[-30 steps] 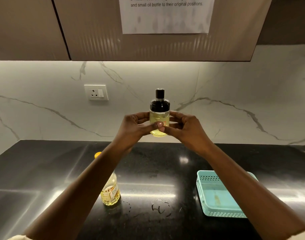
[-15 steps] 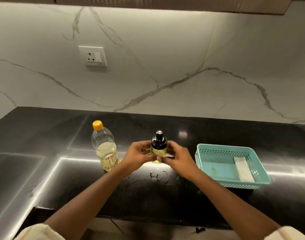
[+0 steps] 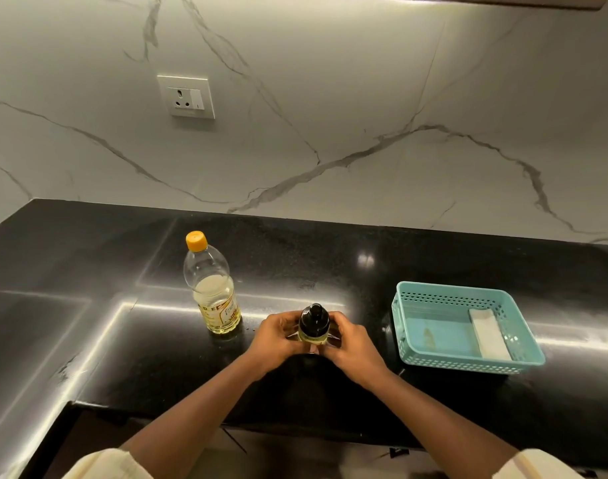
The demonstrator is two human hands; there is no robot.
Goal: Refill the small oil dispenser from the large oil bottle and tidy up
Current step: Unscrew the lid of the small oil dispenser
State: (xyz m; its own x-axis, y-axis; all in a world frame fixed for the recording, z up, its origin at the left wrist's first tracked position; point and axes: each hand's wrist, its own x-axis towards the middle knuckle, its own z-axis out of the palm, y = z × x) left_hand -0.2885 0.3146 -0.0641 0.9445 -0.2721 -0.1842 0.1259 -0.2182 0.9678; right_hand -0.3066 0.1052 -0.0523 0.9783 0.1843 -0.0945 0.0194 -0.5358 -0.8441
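The small oil dispenser (image 3: 314,323), clear glass with a black pump top and yellow oil inside, sits low at the black counter (image 3: 105,340), held from both sides. My left hand (image 3: 278,337) wraps its left side and my right hand (image 3: 352,342) its right side. Whether its base touches the counter I cannot tell, since the fingers hide it. The large oil bottle (image 3: 212,288), clear plastic with an orange cap on, stands upright just left of my left hand, less than half full.
A teal perforated basket (image 3: 430,361) stands to the right of my hands with a folded white cloth (image 3: 487,333) inside. A white wall socket (image 3: 186,96) is on the marble backsplash. The counter's front edge runs under my forearms.
Both hands brought the dispenser down from chest height in front of the wall to the counter surface. The view tilted downward, so the bottle and basket now show in full.
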